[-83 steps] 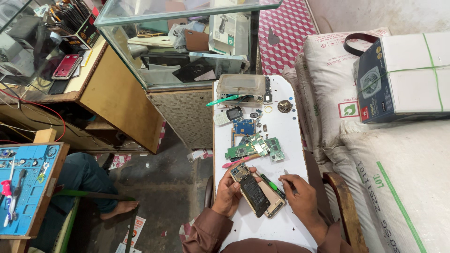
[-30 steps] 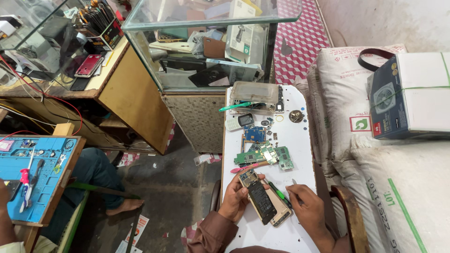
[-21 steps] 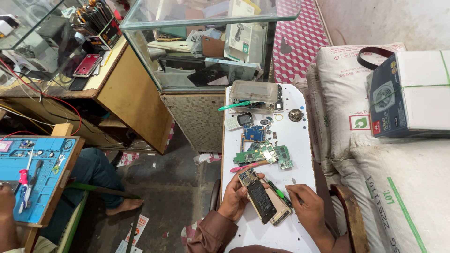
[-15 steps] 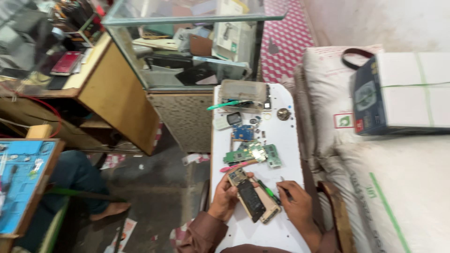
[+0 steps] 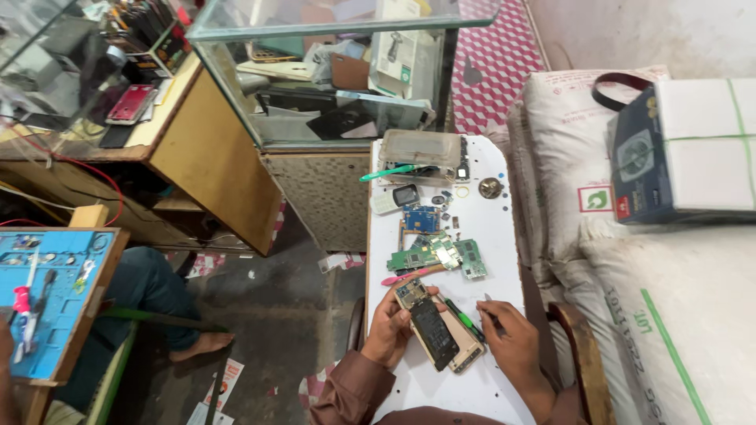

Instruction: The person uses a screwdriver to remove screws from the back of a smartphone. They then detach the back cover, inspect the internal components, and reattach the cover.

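Your left hand [image 5: 391,324] is gripping the opened mobile phone [image 5: 435,330] along its left edge, fingers curled round it, while your right hand [image 5: 508,337] is pinching a thin metal tool [image 5: 486,303] just beside the phone's upper right edge; whether the tip is touching the phone, I cannot tell. Compared with a moment ago, both hands are keeping the same grip and the phone is lying in the same spot, so the work is continuing at one point rather than moving on. The phone is resting on the near end of the narrow white table [image 5: 504,236], its long axis running diagonally, the camera end pointing up-left and away from you. A green-handled screwdriver [image 5: 460,315] is lying alongside it, and green circuit boards [image 5: 441,254] are sitting just beyond.
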Available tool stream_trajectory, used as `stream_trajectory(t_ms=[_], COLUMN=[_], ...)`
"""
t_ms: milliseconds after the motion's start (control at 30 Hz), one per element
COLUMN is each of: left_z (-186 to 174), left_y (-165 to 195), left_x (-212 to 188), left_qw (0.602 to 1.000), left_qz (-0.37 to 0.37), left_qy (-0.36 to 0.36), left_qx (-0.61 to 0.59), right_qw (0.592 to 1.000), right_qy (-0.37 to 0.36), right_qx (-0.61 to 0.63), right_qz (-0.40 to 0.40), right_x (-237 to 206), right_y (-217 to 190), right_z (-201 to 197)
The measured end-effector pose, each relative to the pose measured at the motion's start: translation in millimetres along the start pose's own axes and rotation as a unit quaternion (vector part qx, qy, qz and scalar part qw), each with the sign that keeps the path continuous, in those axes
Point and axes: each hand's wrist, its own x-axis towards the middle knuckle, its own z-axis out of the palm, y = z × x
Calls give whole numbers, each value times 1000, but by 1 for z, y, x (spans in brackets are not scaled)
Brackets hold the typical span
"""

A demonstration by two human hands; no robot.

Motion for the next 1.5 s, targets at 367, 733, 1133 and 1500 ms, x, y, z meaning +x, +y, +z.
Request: stream_trajectory(t_ms=[367, 733, 1133, 1500], left_z=[0, -3, -1, 0], left_y=[-1, -4, -5, -5], left_x=[0, 1, 1, 0], left_qw=[1000, 1000, 1000, 1000], left_qz=[-2, 8, 8, 12], left_qy=[2, -5, -2, -17], left_qx=[1, 13, 18, -5], right_qw=[1000, 1000, 1000, 1000], right_qy=[-2, -11, -24, -9], right_qx=[-3, 3, -9, -2], right_qz=[6, -5, 11, -7], right_x=[0, 0, -1, -1], right_y=[1, -1, 3, -1], right_z=[0, -2, -4, -6])
